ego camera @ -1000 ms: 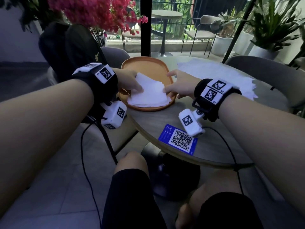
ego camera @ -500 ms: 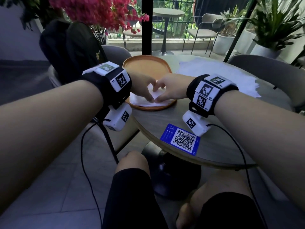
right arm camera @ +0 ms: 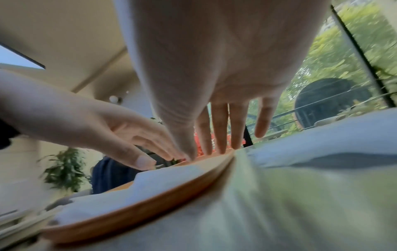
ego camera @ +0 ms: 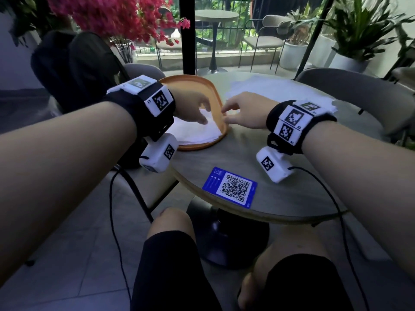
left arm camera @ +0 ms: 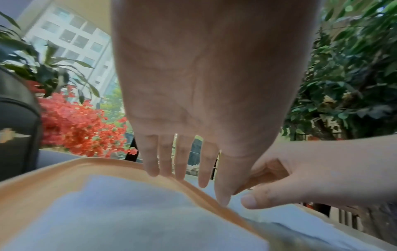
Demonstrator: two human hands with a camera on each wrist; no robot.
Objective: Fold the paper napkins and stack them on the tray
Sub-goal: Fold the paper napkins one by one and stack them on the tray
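At far left, a dark bag (ego camera: 74, 70) sits on a grey chair (ego camera: 143, 70) beneath red flowers (ego camera: 116, 16). The left hand (ego camera: 190, 106) is over the orange tray (ego camera: 190, 83), fingers straight and slightly spread, holding nothing; in the left wrist view the fingertips (left arm camera: 152, 171) reach toward the tray's far rim, and whether they touch it cannot be told. The stack of folded napkins (ego camera: 197, 131) lies on the near part of the tray, partly under the left hand, its edges roughly aligned. The tray rests on the left portion of the round table (ego camera: 247, 158), its near edge just inside the table's rim. The right hand (ego camera: 244, 113) is just beside the tray's right rim, over the table, fingers extended and relaxed with the thumb forward, holding nothing; the two hands are close together, apart by a narrow gap in the head view. Near the front edge of the table lies a blue card with a QR code (ego camera: 231, 187). Behind the right hand, a spread of unfolded white napkins (ego camera: 280, 90) lies flat on the far right part of the table, well apart from the tray's stack. A second grey chair (ego camera: 359, 90) stands at the far right, with potted plants (ego camera: 350, 32) behind it
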